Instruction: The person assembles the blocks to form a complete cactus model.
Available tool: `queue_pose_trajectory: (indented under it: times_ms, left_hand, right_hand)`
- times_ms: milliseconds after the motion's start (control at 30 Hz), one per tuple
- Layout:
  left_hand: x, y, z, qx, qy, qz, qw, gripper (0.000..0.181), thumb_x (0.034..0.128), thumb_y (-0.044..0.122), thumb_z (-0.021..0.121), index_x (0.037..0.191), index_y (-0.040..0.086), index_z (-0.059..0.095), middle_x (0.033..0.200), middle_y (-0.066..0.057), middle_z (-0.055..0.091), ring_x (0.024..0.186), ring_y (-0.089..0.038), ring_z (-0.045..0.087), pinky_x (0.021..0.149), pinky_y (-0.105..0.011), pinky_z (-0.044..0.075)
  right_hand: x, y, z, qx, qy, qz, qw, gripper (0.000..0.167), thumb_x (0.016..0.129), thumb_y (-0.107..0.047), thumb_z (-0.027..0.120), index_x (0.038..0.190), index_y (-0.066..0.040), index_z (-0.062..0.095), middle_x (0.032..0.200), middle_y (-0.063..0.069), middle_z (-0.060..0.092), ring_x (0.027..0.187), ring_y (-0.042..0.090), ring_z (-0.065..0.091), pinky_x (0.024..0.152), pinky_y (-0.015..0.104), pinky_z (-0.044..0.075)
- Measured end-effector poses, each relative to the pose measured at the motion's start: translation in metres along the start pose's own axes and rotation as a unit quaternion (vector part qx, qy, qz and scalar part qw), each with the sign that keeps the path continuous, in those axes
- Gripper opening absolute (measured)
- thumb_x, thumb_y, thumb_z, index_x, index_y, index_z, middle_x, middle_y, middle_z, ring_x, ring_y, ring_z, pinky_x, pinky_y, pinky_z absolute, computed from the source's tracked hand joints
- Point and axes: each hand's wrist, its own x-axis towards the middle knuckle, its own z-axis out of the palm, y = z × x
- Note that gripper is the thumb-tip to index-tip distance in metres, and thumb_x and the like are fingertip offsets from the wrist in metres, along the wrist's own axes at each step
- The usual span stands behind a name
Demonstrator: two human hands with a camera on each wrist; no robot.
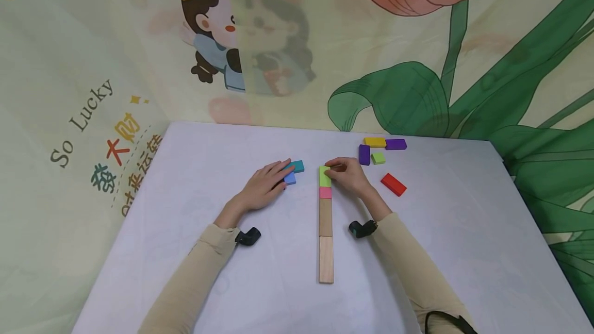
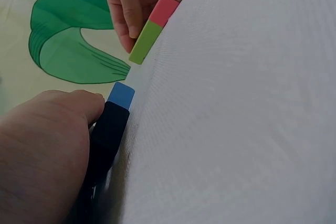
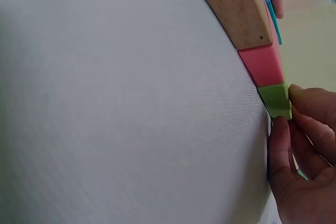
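Note:
In the head view a straight row runs along the white table. It is made of a pale wooden block [image 1: 326, 260], a darker wooden block [image 1: 326, 217], a pink block [image 1: 325, 193] and, at the far end, a light green block [image 1: 322, 175]. My right hand [image 1: 350, 176] pinches the green block, whose near end meets the pink one; its thumb and fingers show beside it in the right wrist view. Left of the row my left hand [image 1: 263, 188] lies with extended fingers over a blue block [image 1: 290, 179] and a teal block [image 1: 298, 166], partly covering both.
Beyond my right hand lie a yellow block [image 1: 375, 142], two purple blocks [image 1: 364, 154] and a small green block [image 1: 378, 158]. Nearer sits a red block [image 1: 394, 185]. A printed cloth backdrop [image 1: 287, 107] rises behind the table's far edge.

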Motion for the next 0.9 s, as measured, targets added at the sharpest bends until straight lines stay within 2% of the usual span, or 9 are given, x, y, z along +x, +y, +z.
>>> queue_pose_trajectory:
  times_ms: [233,367,467,567,700,833,900]
  left_hand:
    - [0.003,0.002,0.0,0.002,0.001,0.005,1.0,0.051,0.1057,0.027,0.041,0.154,0.014,0.035,0.162,-0.005,0.025,0.146,-0.032,0.023,0.113,-0.054,0.024]
    - [0.0,0.003,-0.002,0.004,0.002,-0.005,1.0,0.051,0.1051,0.027,0.042,0.154,0.015,0.035,0.162,-0.005,0.025,0.146,-0.033,0.023,0.113,-0.055,0.024]
    - [-0.002,0.004,-0.004,0.003,0.003,-0.01,0.9999,0.051,0.1049,0.027,0.042,0.154,0.014,0.036,0.162,-0.006,0.026,0.146,-0.033,0.023,0.113,-0.055,0.024]
    - [-0.003,0.004,-0.004,-0.002,0.001,-0.009,1.0,0.051,0.105,0.027,0.042,0.154,0.014,0.036,0.162,-0.006,0.026,0.146,-0.033,0.023,0.113,-0.056,0.024]
    - [-0.003,0.003,-0.003,-0.005,-0.004,-0.008,0.9999,0.051,0.1054,0.027,0.042,0.154,0.014,0.035,0.162,-0.006,0.025,0.146,-0.033,0.022,0.113,-0.056,0.024]
    - [-0.002,0.002,-0.002,-0.008,-0.007,-0.011,0.9999,0.051,0.1054,0.026,0.043,0.154,0.014,0.035,0.162,-0.006,0.025,0.147,-0.033,0.022,0.114,-0.055,0.023]
    - [0.0,0.003,-0.001,-0.01,-0.007,-0.011,0.9999,0.051,0.1055,0.026,0.042,0.154,0.014,0.035,0.162,-0.006,0.025,0.147,-0.033,0.022,0.113,-0.056,0.023]
  right_hand:
    - [-0.005,-0.001,-0.008,-0.002,0.011,0.016,0.9998,0.024,0.093,-0.012,0.068,0.116,-0.003,0.07,0.116,0.012,0.066,0.098,0.025,0.06,0.081,0.028,0.053]
    - [-0.009,-0.004,-0.024,-0.006,0.026,0.008,0.9996,0.025,0.095,-0.014,0.067,0.117,-0.002,0.069,0.114,0.013,0.067,0.097,0.027,0.06,0.078,0.027,0.053]
    - [-0.014,-0.005,-0.045,-0.039,0.033,-0.011,0.9986,0.028,0.095,-0.013,0.067,0.118,0.001,0.068,0.113,0.017,0.067,0.1,0.03,0.06,0.082,0.033,0.054]
    - [-0.024,-0.002,-0.07,-0.095,0.034,-0.007,0.9948,0.03,0.095,-0.013,0.065,0.12,0.004,0.065,0.115,0.02,0.065,0.107,0.035,0.059,0.09,0.043,0.053]
    - [-0.04,0.006,-0.096,-0.175,0.017,0.037,0.9838,0.036,0.095,-0.015,0.064,0.124,0.006,0.061,0.121,0.024,0.061,0.114,0.04,0.055,0.096,0.052,0.048]
    - [-0.051,0.017,-0.108,-0.219,-0.004,0.081,0.9723,0.041,0.094,-0.016,0.066,0.127,0.007,0.059,0.12,0.027,0.059,0.111,0.041,0.054,0.092,0.05,0.05]
    - [-0.055,0.022,-0.11,-0.23,-0.009,0.089,0.969,0.042,0.093,-0.015,0.067,0.127,0.008,0.059,0.118,0.027,0.059,0.108,0.04,0.055,0.089,0.048,0.052]
